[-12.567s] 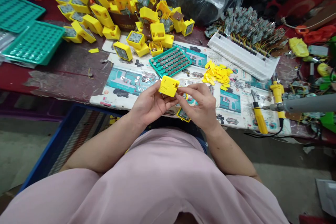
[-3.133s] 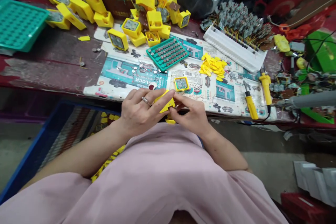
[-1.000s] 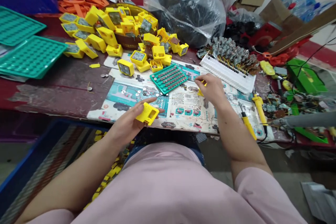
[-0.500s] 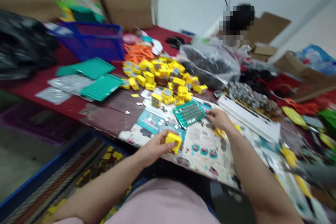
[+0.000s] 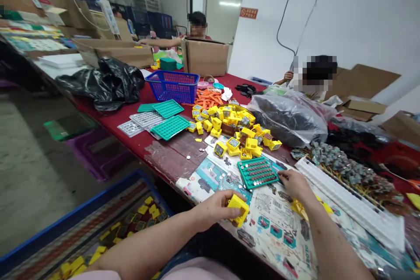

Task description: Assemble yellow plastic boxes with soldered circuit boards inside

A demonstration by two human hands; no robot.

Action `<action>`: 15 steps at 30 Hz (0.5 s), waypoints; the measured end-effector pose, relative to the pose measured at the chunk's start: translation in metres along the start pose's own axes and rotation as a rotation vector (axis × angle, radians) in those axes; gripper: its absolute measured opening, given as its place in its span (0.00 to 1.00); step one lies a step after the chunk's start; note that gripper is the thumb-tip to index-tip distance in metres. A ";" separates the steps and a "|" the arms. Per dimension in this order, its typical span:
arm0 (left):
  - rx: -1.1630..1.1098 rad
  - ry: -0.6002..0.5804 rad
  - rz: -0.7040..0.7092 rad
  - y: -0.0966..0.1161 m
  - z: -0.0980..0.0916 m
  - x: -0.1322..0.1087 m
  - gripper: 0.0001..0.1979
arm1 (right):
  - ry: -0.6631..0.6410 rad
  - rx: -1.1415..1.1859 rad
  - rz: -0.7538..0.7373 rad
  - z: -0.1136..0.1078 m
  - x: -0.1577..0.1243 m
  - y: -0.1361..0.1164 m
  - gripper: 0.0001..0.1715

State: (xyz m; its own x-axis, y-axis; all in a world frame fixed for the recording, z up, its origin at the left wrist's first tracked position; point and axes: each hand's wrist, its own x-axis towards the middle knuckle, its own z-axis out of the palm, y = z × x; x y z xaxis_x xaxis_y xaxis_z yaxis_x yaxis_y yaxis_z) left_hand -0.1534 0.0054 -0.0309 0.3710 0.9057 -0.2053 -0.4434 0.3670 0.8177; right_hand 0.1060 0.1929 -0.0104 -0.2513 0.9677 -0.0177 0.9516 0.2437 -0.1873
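Observation:
My left hand [image 5: 215, 211] is closed around a small yellow plastic casing [image 5: 239, 211], held up just over the near table edge. To its right, my right hand [image 5: 295, 183] has thumb and fingertips drawn together at the right edge of a green tray [image 5: 245, 180]. Whatever those fingertips hold is too small to make out. Rows of small round metal discs fill much of the tray. Behind it lies a heap of similar yellow casings [image 5: 251, 143], several with grey parts inside. Loose discs [image 5: 226, 177] are scattered on the printed cardboard [image 5: 262, 245] left of the tray.
Other green trays [image 5: 170, 127] and a blue basket [image 5: 172, 87] stand at the left, near orange parts [image 5: 210, 98]. A white strip tray [image 5: 351, 203] lies at right. A blue-rimmed bin [image 5: 108, 199] with yellow pieces sits below. Two people are across the table.
The view has swung left and up, showing more of the room. My left hand still holds the yellow casing, and my right hand remains by the green tray's edge.

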 end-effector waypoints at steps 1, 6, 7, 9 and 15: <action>0.000 0.005 0.002 0.000 0.000 -0.001 0.33 | 0.002 -0.002 0.001 0.000 0.000 0.000 0.15; -0.010 0.005 0.007 0.001 0.004 -0.005 0.33 | 0.018 0.012 0.017 -0.002 -0.001 0.003 0.12; -0.014 -0.003 0.009 0.001 0.004 -0.005 0.33 | 0.021 0.019 0.023 -0.002 -0.001 0.003 0.12; -0.021 -0.017 0.012 -0.001 0.006 -0.005 0.32 | 0.023 0.043 0.036 -0.003 -0.002 0.004 0.11; -0.004 -0.018 -0.003 -0.002 0.007 -0.006 0.33 | -0.016 0.183 0.050 -0.007 -0.002 0.010 0.08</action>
State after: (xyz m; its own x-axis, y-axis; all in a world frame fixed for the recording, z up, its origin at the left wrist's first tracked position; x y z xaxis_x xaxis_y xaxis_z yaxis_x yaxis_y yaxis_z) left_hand -0.1491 -0.0024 -0.0279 0.3871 0.9006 -0.1977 -0.4452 0.3704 0.8152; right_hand 0.1171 0.1939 -0.0057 -0.2091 0.9768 -0.0465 0.9153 0.1787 -0.3610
